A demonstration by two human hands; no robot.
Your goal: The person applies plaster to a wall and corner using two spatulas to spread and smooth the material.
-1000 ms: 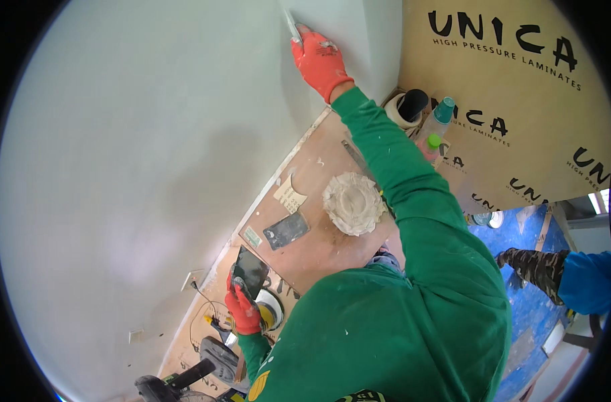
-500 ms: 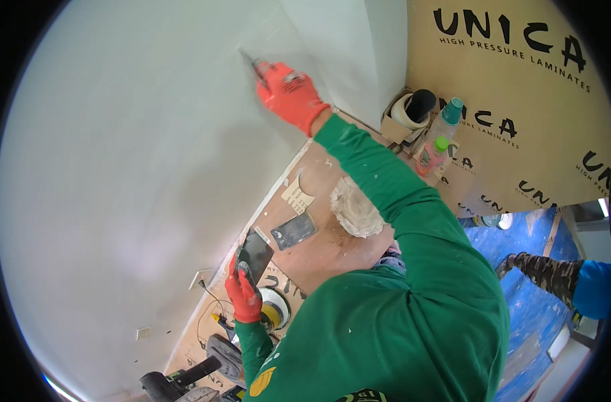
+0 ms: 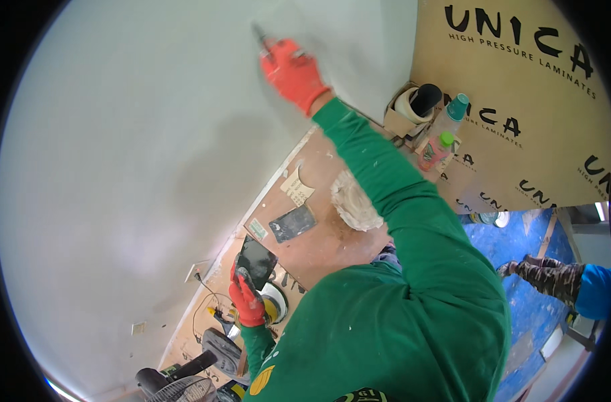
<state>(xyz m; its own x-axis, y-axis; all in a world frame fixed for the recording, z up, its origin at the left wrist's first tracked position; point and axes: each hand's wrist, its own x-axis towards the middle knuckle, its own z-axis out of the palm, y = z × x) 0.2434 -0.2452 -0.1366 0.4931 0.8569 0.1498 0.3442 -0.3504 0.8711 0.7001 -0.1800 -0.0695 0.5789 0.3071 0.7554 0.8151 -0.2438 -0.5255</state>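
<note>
Pale wall (image 3: 131, 147) filling left side; right hand (image 3: 293, 70) gripping blurred tool (image 3: 259, 33) at wall; left hand (image 3: 247, 296) grasping dark flat plate (image 3: 258, 262).

Right hand (image 3: 294, 72) high, left hand (image 3: 248, 300) low

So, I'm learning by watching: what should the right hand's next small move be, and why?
Probably a short, light stroke of the thin-bladed tool along the pale wall: the red-gloved right hand holds it up by that wall, while the left hand holds a dark flat plate lower in view. Blur hides whether the tool touches, so I'd start gently.
</note>
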